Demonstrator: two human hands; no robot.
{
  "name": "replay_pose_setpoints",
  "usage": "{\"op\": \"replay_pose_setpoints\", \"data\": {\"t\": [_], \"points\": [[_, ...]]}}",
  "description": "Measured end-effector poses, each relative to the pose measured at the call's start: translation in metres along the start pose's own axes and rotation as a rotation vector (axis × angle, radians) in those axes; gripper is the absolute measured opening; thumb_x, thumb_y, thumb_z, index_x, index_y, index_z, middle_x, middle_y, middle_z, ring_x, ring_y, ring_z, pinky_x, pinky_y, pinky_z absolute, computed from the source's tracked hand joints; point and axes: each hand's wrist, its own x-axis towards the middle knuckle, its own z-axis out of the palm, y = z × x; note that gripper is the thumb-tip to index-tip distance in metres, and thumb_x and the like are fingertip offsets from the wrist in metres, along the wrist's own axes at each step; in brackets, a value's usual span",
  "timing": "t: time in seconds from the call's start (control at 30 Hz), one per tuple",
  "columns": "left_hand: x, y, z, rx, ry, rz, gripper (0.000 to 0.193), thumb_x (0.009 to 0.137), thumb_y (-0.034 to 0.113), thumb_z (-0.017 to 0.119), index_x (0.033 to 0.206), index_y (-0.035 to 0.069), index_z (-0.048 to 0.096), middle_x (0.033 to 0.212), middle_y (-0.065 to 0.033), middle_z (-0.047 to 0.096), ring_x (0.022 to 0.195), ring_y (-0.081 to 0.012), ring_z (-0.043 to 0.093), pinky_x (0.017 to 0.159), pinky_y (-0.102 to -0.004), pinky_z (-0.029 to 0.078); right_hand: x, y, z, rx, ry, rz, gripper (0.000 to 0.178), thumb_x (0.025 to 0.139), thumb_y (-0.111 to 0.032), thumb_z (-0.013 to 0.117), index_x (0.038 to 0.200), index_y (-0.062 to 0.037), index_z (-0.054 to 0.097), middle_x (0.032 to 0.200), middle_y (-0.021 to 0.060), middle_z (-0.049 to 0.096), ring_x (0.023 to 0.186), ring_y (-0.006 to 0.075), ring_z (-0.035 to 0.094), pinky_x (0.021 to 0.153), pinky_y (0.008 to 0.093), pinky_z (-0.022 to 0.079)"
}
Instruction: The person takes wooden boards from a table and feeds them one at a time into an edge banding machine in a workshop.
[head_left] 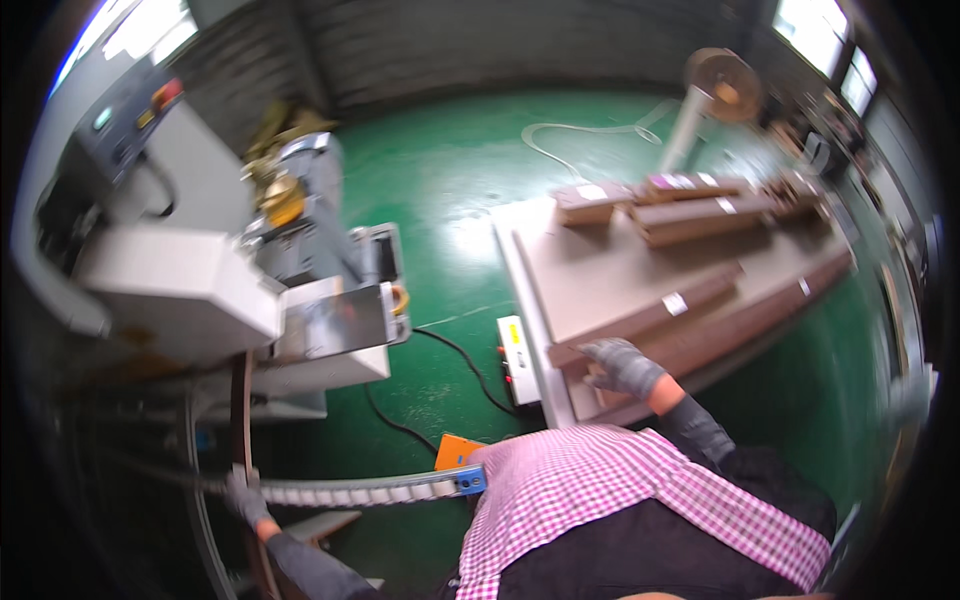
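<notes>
Open floor: green floor [440, 200] between machine [200, 270] and pallet [620, 290] gives you room.
Obstacles: black cable [470, 370] crosses near; boxes [690, 205] crowd the pallet's far end.
Near left: roller track [370, 490] blocks your way.

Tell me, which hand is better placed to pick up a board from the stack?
The right hand, probably: its gloved grip already rests on the near end of the brown boards. The left hand is far off, holding the curved roller rail by the machine.

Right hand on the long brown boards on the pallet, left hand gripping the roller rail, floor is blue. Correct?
Not quite: the floor is green, not blue, as the head view shows. The rest holds: the right hand rests on the long brown boards on the pallet, and the left hand grips the roller rail.
</notes>
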Motion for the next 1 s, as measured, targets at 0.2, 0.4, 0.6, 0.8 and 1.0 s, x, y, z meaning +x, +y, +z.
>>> {"op": "replay_pose_setpoints", "data": {"t": [0.2, 0.4, 0.6, 0.8, 1.0], "points": [[-0.117, 0.168, -0.051, -0.096, -0.051, 0.021, 0.057, 0.056, 0.037, 0.089, 0.094, 0.004, 0.063, 0.087, -0.0177, 0.065, 0.080, -0.0370, 0.062, 0.072, -0.0475, 0.050, 0.005, -0.009, -0.015, 0.252, 0.081, -0.218, 0.047, 0.078, -0.018, 0.073, 0.119, -0.0025, 0.059, 0.107, 0.0181, 0.065, 0.101, 0.0359, 0.062, 0.090, 0.0433, 0.049], [-0.232, 0.345, -0.088, -0.295, -0.195, 0.400, 0.064, 0.051, 0.035, 0.089, 0.098, 0.002, 0.061, 0.095, -0.0181, 0.057, 0.087, -0.0375, 0.058, 0.078, -0.0475, 0.047, 0.005, -0.019, -0.025, 0.092, 0.316, -0.495, 0.069, 0.073, -0.028, 0.076, 0.134, -0.0084, 0.050, 0.134, 0.0146, 0.052, 0.129, 0.0336, 0.045, 0.110, 0.0469, 0.034], [-0.312, 0.506, -0.105, -0.360, -0.166, 1.023, 0.064, 0.062, 0.055, 0.078, 0.099, 0.005, 0.060, 0.091, -0.0156, 0.059, 0.088, -0.0351, 0.057, 0.077, -0.0469, 0.047, 0.000, 0.075, -0.011, -0.094, 0.352, -0.316, 0.051, 0.064, -0.027, 0.080, 0.109, -0.0142, 0.061, 0.103, 0.0075, 0.063, 0.109, 0.0284, 0.059, 0.109, 0.0491, 0.033], [-0.331, 0.591, -0.108, -0.169, -0.354, 1.176, 0.072, 0.066, 0.045, 0.080, 0.122, 0.005, 0.057, 0.104, -0.0143, 0.063, 0.097, -0.0321, 0.061, 0.083, -0.0436, 0.050, -0.056, 0.227, -0.044, -0.046, 0.131, -0.038, 0.052, 0.055, -0.029, 0.088, 0.101, -0.0147, 0.069, 0.095, 0.0087, 0.068, 0.100, 0.0312, 0.062, 0.094, 0.0434, 0.044], [-0.315, 0.616, -0.045, -0.037, -0.443, 1.193, 0.072, 0.066, 0.041, 0.081, 0.125, 0.008, 0.056, 0.107, -0.0134, 0.065, 0.101, -0.0302, 0.062, 0.087, -0.0429, 0.049, -0.082, 0.343, -0.050, -0.094, -0.008, 0.114, 0.061, 0.052, -0.036, 0.090, 0.105, -0.0135, 0.068, 0.101, 0.0098, 0.067, 0.106, 0.0280, 0.061, 0.105, 0.0430, 0.035]]}}
